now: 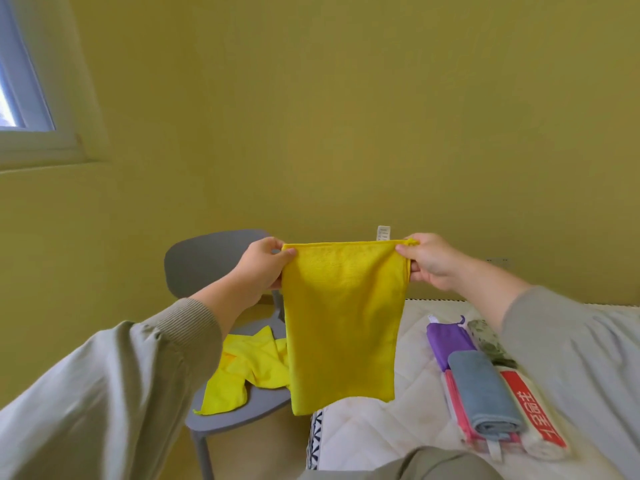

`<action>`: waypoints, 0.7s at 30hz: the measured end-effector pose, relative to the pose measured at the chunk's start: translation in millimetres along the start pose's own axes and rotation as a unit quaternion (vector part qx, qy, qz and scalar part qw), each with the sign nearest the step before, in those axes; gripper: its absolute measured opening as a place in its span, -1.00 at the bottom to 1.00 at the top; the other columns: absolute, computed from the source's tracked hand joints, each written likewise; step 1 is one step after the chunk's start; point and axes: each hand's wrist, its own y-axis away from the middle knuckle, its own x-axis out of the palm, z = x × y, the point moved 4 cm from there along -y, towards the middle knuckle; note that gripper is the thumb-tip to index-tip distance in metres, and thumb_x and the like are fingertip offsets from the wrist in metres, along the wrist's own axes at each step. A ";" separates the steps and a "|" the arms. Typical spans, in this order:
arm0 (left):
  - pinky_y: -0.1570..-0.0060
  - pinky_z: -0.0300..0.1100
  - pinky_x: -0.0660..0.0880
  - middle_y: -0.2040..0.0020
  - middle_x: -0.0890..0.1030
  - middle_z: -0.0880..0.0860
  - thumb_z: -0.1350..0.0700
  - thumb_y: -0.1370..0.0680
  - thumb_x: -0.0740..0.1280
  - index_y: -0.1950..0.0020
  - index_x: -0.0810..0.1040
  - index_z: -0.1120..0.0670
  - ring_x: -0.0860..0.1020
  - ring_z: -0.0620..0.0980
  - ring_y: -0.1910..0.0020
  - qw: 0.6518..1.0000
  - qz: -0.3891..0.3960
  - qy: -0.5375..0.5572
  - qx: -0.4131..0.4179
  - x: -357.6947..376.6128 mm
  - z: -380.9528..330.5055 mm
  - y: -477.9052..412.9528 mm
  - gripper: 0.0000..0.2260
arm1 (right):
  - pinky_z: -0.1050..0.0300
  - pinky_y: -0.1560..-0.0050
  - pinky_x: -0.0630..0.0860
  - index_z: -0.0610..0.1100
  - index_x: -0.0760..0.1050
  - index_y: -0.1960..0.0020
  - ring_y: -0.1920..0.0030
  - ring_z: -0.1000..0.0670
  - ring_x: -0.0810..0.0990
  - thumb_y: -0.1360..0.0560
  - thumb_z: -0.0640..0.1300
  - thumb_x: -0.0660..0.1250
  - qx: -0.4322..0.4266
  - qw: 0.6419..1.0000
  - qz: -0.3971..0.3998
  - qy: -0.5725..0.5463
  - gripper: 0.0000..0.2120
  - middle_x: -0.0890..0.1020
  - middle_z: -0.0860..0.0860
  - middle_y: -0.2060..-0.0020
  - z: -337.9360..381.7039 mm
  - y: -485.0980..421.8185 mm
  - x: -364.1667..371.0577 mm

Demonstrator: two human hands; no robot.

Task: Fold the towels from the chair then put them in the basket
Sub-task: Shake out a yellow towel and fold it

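Yellow wall behind. Both hands, left [264, 268] and right [426, 260], pinch top corners of a yellow towel [343, 323] hanging in air. More yellow towels [242, 368] on grey chair [204, 261]. Folded towels [485, 386] lie on bed [381, 427].

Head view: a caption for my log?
Left hand and right hand hold the yellow towel up by its top corners.

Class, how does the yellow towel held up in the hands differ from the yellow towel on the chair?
The held towel hangs flat and smooth; the chair towel lies crumpled. The held towel is pinched at its top corners by the left hand and right hand; the chair towel lies untouched on the grey chair. Both are yellow.
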 end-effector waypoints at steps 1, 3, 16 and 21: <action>0.10 -0.01 0.60 0.24 0.51 0.08 0.11 -0.60 0.28 -0.05 0.49 0.14 0.53 0.01 0.27 1.000 0.009 0.010 -0.014 4.8 6.2 -1.2 -0.89 | 0.13 0.43 0.59 -0.18 0.40 0.12 0.27 -0.04 0.56 -0.61 -0.29 0.17 0.010 1.000 0.001 0.003 -0.87 0.56 -0.12 0.25 -8.6 -1.7 -2.7; 0.26 -0.13 0.60 0.24 0.50 0.07 0.13 -0.60 0.28 -0.03 0.49 0.14 0.51 -0.04 0.31 0.998 0.028 0.030 -0.039 13.4 17.4 -4.3 -0.91 | 0.14 0.45 0.58 -0.18 0.40 0.10 0.28 -0.04 0.56 -0.61 -0.28 0.17 0.028 0.999 0.008 0.016 -0.88 0.55 -0.12 0.25 -22.7 -5.7 -7.0; 0.22 -0.18 0.48 0.24 0.57 0.03 0.13 -0.50 0.39 0.08 0.60 0.09 0.55 0.03 0.22 0.967 -0.055 -0.247 0.003 82.6 116.8 -81.2 -0.95 | 0.19 0.08 0.35 -0.34 0.59 -0.11 0.09 -0.05 0.49 -0.48 -0.24 0.40 0.029 0.964 -0.080 0.253 -0.75 0.58 -0.13 0.11 -132.3 -91.2 -26.6; 0.54 -0.22 0.51 0.35 0.59 0.13 0.24 -0.59 0.23 -0.04 0.46 0.15 0.58 -0.02 0.49 0.986 -0.033 -0.127 -0.107 114.9 180.9 -100.7 -0.94 | 0.16 0.26 0.31 -0.19 0.56 0.25 0.27 -0.10 0.47 -0.48 -0.18 0.38 0.099 0.946 -0.091 0.294 -0.84 0.52 -0.08 0.40 -192.3 -120.9 -19.2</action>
